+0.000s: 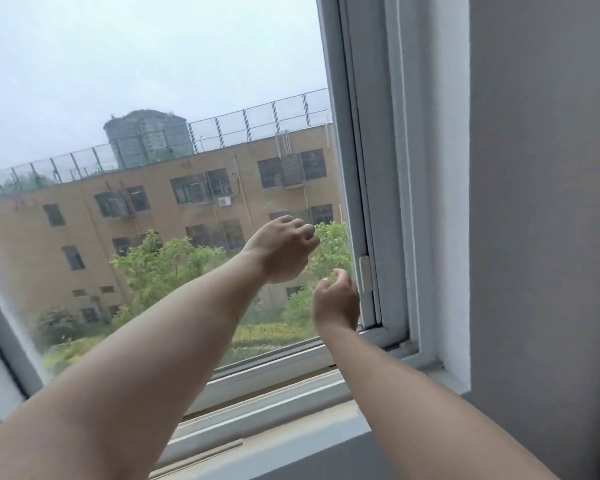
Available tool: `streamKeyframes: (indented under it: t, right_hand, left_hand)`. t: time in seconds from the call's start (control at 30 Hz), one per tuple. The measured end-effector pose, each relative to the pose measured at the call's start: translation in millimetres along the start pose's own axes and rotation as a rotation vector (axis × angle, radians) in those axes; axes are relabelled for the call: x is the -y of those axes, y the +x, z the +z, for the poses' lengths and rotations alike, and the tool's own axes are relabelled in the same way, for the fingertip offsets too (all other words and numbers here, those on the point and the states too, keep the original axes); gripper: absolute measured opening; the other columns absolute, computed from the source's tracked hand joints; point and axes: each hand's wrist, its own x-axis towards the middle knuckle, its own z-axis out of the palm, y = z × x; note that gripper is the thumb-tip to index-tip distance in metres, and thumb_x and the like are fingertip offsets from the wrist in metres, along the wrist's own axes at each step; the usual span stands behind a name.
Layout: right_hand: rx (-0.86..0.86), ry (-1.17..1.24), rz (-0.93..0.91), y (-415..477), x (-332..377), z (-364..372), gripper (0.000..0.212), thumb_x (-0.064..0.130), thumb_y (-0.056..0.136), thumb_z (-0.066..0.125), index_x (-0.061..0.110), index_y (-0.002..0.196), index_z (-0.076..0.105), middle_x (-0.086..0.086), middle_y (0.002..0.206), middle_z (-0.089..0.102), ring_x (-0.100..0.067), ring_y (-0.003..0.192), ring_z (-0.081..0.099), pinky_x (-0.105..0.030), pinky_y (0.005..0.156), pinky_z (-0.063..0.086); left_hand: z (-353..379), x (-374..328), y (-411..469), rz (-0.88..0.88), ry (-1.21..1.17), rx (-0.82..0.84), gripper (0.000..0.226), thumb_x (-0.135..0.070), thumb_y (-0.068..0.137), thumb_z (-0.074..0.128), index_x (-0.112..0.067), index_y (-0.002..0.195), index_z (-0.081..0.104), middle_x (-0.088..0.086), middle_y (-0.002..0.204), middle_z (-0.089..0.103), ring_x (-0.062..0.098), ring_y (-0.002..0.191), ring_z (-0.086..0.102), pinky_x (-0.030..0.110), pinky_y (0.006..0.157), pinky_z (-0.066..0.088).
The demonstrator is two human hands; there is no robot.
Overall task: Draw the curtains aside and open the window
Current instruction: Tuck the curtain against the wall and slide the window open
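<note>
The sliding window fills the view, its pane (153, 81) showing sky, a tan building and trees. The grey-white right stile (349, 168) of the sash stands against the outer frame (395, 168), with a small white latch (365, 273) low on it. My left hand (284, 252) is raised in front of the glass, left of the stile, fingers loosely curled on nothing. My right hand (336, 301) is lower, right beside the stile just under the latch; its fingers curl out of sight. No curtain is in view.
A white bottom track and sill (274, 407) run below the pane. The grey wall (541, 202) and white window reveal (452, 202) close off the right side. Another grey frame bar (0, 337) slants at the lower left.
</note>
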Motion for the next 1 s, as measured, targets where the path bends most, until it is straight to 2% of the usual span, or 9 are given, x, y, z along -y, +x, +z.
streamKeyframes:
  t: [0.2, 0.37, 0.5, 0.57, 0.63, 0.73, 0.8, 0.9, 1.0]
  right_hand:
    - [-0.119, 0.069, 0.059, 53.4, -28.3, -39.4, 0.045, 0.026, 0.1, 0.038, 0.005, 0.138, 0.045, -0.015, 0.14, 0.051, -0.028, 0.126, 0.049, -0.034, 0.099, 0.039]
    - [-0.18, 0.049, 0.087, 100.7, -44.0, -59.1, 0.046, 0.032, 0.102, 0.031, 0.005, 0.136, 0.047, -0.015, 0.138, 0.053, -0.03, 0.124, 0.051, -0.034, 0.098, 0.041]
    - [-0.164, -0.009, -0.003, 116.6, -48.7, -57.1, 0.043, 0.032, 0.103, 0.028, 0.008, 0.11, 0.063, -0.011, 0.11, 0.068, -0.028, 0.1, 0.063, -0.029, 0.073, 0.041]
    - [-0.134, -0.041, -0.104, 112.5, -47.7, -53.4, 0.043, 0.032, 0.103, 0.029, 0.01, 0.1, 0.066, -0.009, 0.1, 0.069, -0.026, 0.093, 0.063, -0.028, 0.068, 0.038]
    - [-0.109, -0.012, -0.101, 112.7, -45.8, -49.8, 0.041, 0.032, 0.102, 0.03, 0.01, 0.105, 0.064, -0.008, 0.104, 0.067, -0.025, 0.096, 0.062, -0.028, 0.071, 0.039]
    - [-0.109, 0.082, 0.011, 121.7, -46.6, -44.7, 0.04, 0.03, 0.102, 0.028, 0.007, 0.111, 0.06, -0.011, 0.112, 0.064, -0.028, 0.103, 0.06, -0.029, 0.076, 0.041]
    - [-0.107, 0.105, 0.027, 127.9, -46.4, -43.5, 0.046, 0.033, 0.102, 0.025, 0.005, 0.118, 0.057, -0.014, 0.121, 0.061, -0.03, 0.11, 0.059, -0.034, 0.086, 0.047]
    - [-0.075, 0.105, 0.047, 135.6, -44.2, -46.4, 0.05, 0.034, 0.102, 0.022, 0.003, 0.129, 0.051, -0.016, 0.133, 0.056, -0.032, 0.12, 0.054, -0.037, 0.095, 0.044]
    - [-0.048, 0.133, 0.086, 143.8, -43.7, -49.3, 0.05, 0.032, 0.104, 0.021, 0.003, 0.134, 0.049, -0.017, 0.136, 0.054, -0.033, 0.124, 0.051, -0.035, 0.097, 0.041]
  left_hand:
    - [14.9, -27.7, 88.6, 0.083, -0.082, -0.137, 0.023, -0.026, 0.092, 0.05, -0.017, 0.102, 0.07, 0.0, 0.102, 0.066, 0.022, 0.101, 0.058, 0.035, 0.094, 0.045]
    - [28.9, -44.8, 154.4, 0.121, -0.069, -0.151, 0.033, -0.033, 0.097, 0.047, -0.015, 0.113, 0.069, 0.002, 0.116, 0.066, 0.025, 0.118, 0.055, 0.038, 0.104, 0.04]
    - [41.2, -49.8, 187.3, 0.118, -0.046, -0.126, 0.031, -0.031, 0.097, 0.049, -0.012, 0.106, 0.072, 0.005, 0.11, 0.069, 0.027, 0.115, 0.058, 0.037, 0.107, 0.039]
    - [44.2, -49.2, 194.9, 0.092, -0.051, -0.123, 0.033, -0.032, 0.096, 0.051, -0.009, 0.103, 0.074, 0.006, 0.107, 0.071, 0.028, 0.113, 0.061, 0.038, 0.107, 0.04]
    - [46.6, -46.5, 197.7, 0.068, -0.044, -0.108, 0.038, -0.035, 0.097, 0.047, -0.009, 0.108, 0.073, 0.006, 0.114, 0.069, 0.027, 0.119, 0.059, 0.037, 0.11, 0.037]
    - [47.1, -44.0, 200.0, 0.048, -0.007, 0.01, 0.045, -0.039, 0.103, 0.036, -0.013, 0.133, 0.058, 0.003, 0.141, 0.055, 0.023, 0.139, 0.038, 0.035, 0.12, 0.018]
    - [42.3, -42.5, 202.3, 0.036, 0.044, 0.065, 0.049, -0.041, 0.104, 0.03, -0.016, 0.142, 0.049, 0.002, 0.149, 0.045, 0.022, 0.145, 0.027, 0.037, 0.121, 0.009]
    - [40.8, -40.3, 206.6, 0.008, 0.096, 0.127, 0.052, -0.044, 0.105, 0.024, -0.019, 0.147, 0.041, 0.001, 0.155, 0.037, 0.023, 0.148, 0.017, 0.041, 0.122, 0.001]
    - [44.9, -38.2, 214.0, -0.012, 0.074, 0.123, 0.05, -0.045, 0.104, 0.027, -0.022, 0.144, 0.047, -0.002, 0.151, 0.043, 0.022, 0.147, 0.021, 0.043, 0.122, 0.001]
